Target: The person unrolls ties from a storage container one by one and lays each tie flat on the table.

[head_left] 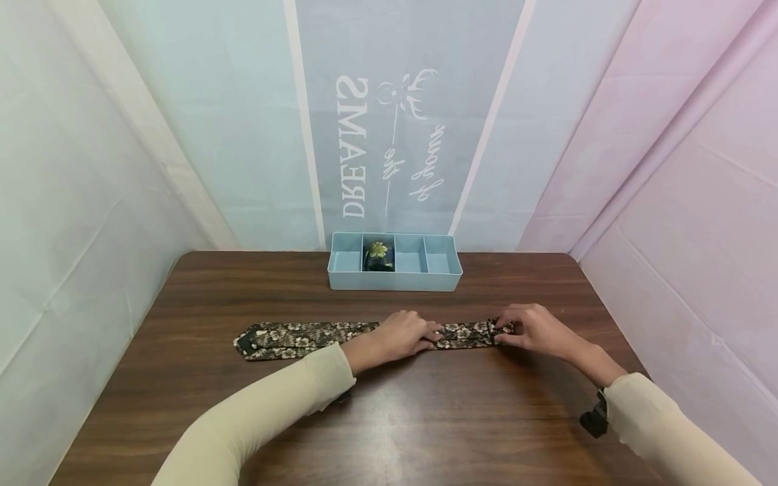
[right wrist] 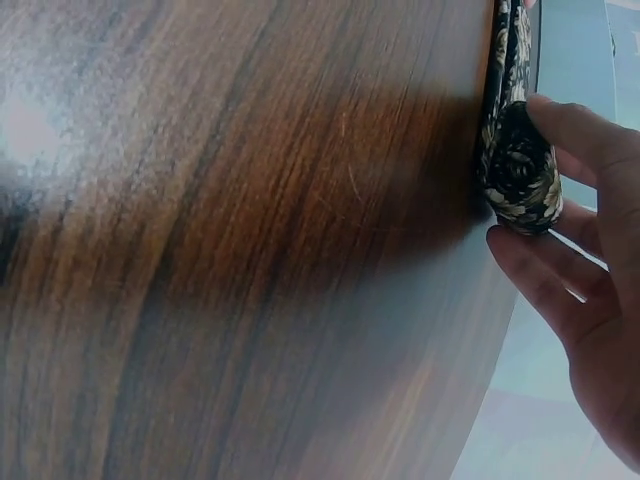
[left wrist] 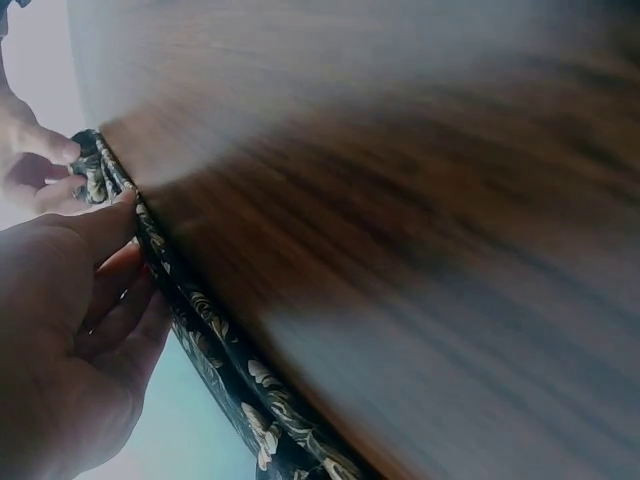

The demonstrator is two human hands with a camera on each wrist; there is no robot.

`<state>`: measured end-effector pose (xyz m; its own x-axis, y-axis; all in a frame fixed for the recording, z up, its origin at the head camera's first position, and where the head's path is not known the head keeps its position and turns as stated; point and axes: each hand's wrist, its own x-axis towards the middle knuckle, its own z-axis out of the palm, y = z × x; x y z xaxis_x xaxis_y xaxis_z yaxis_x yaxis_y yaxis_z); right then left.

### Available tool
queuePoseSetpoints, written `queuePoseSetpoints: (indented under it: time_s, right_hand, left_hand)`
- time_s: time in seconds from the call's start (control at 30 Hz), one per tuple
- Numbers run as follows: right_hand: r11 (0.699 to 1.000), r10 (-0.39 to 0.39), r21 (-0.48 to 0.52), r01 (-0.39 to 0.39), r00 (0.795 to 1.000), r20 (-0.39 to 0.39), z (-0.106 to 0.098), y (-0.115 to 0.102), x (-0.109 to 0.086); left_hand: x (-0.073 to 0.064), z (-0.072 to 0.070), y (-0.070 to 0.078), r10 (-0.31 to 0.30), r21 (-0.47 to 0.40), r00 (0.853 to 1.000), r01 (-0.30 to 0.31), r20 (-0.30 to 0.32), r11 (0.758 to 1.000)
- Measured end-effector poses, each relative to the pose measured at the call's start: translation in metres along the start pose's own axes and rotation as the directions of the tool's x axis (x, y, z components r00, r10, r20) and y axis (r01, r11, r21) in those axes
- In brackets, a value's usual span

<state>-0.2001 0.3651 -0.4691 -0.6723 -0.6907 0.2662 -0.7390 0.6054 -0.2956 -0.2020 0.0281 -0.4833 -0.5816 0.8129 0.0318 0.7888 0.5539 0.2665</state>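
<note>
A dark necktie [head_left: 282, 339] with cream flowers lies lengthwise across the brown table, its pointed wide end at the left. Its right end is wound into a small roll, whose spiral side faces the right wrist view. My right hand [head_left: 535, 329] holds that rolled end [right wrist: 522, 180] between thumb and fingers. Over the middle of the necktie rests my left hand [head_left: 401, 335], fingertips touching the fabric a short way left of the roll. In the left wrist view the left hand [left wrist: 75, 330] is beside the flat strip [left wrist: 215, 335], and part of its fingers is hidden.
Behind the necktie, at the table's back edge, stands a light blue organizer box [head_left: 395, 281] with several compartments. A rolled dark piece of fabric with a yellow-green flower [head_left: 378, 255] sits in its second compartment from the left. Printed cloth hangs [head_left: 401, 40] around the table [head_left: 389, 432].
</note>
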Motion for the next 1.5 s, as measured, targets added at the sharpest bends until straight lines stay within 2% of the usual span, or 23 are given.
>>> queuePoseSetpoints:
  time_s: [0.4, 0.53, 0.77, 0.93, 1.03, 1.3, 1.4, 1.5]
  right_hand:
    - [1.0, 0.028, 0.008, -0.028, 1.0, 0.012, -0.004, 0.002, -0.001]
    - [0.999, 0.028, 0.021, -0.028, 0.999, 0.015, -0.006, 0.003, -0.001]
    - [0.995, 0.079, 0.055, -0.081, 0.996, 0.038, -0.007, 0.003, -0.005]
    - [0.997, 0.043, 0.062, -0.046, 0.998, 0.049, -0.007, 0.005, -0.008]
    - [0.998, 0.002, 0.059, -0.005, 0.998, 0.055, -0.009, 0.005, -0.007]
    - [0.998, -0.07, 0.014, 0.069, 0.996, 0.062, -0.01, 0.006, -0.006]
    - [0.998, -0.067, 0.015, 0.067, 0.996, 0.066, -0.01, 0.006, -0.005]
    - [0.999, -0.029, 0.016, 0.028, 0.996, 0.086, -0.011, 0.005, -0.005]
  left_hand:
    - [-0.013, -0.004, -0.007, -0.021, -0.002, 1.0, 0.021, -0.006, 1.0]
    - [-0.016, -0.005, -0.008, -0.02, 0.015, 1.0, 0.02, -0.025, 1.0]
    - [-0.02, -0.006, -0.008, -0.021, 0.026, 0.998, 0.023, -0.061, 0.999]
    - [-0.02, -0.005, -0.005, -0.004, 0.049, 0.996, 0.008, -0.089, 0.999]
    - [-0.018, -0.006, -0.003, 0.004, 0.071, 0.995, 0.003, -0.1, 0.997]
    - [-0.003, -0.006, 0.011, 0.006, 0.091, 0.999, -0.001, -0.054, 0.996]
    - [0.005, -0.006, 0.016, 0.011, 0.091, 0.999, -0.007, -0.036, 0.996]
    - [0.014, -0.006, 0.021, 0.006, 0.093, 1.0, -0.004, -0.022, 0.996]
